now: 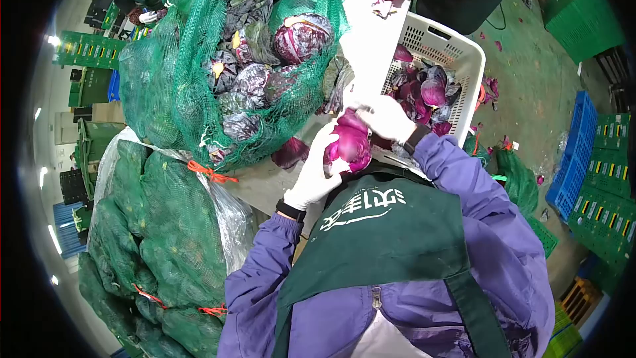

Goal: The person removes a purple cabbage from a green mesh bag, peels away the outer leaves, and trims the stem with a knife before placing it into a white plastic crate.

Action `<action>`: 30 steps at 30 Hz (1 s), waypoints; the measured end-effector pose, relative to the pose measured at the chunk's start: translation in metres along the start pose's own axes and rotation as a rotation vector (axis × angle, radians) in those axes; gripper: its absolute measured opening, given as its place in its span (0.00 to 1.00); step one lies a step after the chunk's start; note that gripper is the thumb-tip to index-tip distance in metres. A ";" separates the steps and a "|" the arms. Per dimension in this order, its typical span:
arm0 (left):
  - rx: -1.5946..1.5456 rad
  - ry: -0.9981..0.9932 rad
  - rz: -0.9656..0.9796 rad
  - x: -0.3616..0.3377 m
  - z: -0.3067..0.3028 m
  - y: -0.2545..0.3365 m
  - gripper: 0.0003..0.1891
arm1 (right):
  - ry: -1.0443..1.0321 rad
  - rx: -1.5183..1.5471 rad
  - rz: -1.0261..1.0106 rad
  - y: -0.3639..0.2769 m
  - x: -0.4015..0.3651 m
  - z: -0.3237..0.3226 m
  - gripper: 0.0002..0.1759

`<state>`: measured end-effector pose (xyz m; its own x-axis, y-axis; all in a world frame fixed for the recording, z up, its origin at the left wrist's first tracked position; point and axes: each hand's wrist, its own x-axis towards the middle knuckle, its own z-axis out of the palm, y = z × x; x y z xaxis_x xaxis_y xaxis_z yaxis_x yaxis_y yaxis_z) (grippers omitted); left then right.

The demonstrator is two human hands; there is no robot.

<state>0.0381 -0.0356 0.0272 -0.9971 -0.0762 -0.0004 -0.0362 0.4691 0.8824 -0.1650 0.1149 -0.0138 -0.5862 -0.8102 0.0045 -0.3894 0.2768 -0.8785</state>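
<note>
Purple cabbage [351, 148] near mid-view, by the desk's [368, 59] near edge: left hand [313, 174] cups it from 8 o'clock, fingers spread round; right hand [388, 120] at 2 o'clock, fingers curled, whether pinching leaf cannot tell. Likely dense, firm, waxy-slick, outer leaves brittle; best cradled underneath.

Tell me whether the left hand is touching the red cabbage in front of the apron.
Touching. The head view shows the gloved left hand cupped against the side of the red cabbage, with no gap between them.
</note>
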 end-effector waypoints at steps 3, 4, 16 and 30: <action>0.149 -0.025 0.049 -0.006 -0.004 -0.015 0.40 | 0.410 -0.036 0.176 0.036 -0.011 0.009 0.18; 0.053 0.019 0.009 -0.009 -0.003 -0.021 0.41 | 0.428 -0.066 0.160 0.036 -0.019 0.006 0.20; -0.303 0.276 -0.330 0.015 -0.004 -0.020 0.36 | -0.056 0.199 -0.106 -0.024 -0.047 0.013 0.15; -1.038 0.381 -0.589 -0.001 0.000 -0.034 0.35 | 0.231 0.146 0.105 -0.016 -0.057 -0.019 0.19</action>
<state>0.0407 -0.0516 -0.0032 -0.7587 -0.3687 -0.5371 -0.2269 -0.6233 0.7484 -0.1388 0.1662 0.0090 -0.7707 -0.6372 0.0039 -0.2212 0.2618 -0.9394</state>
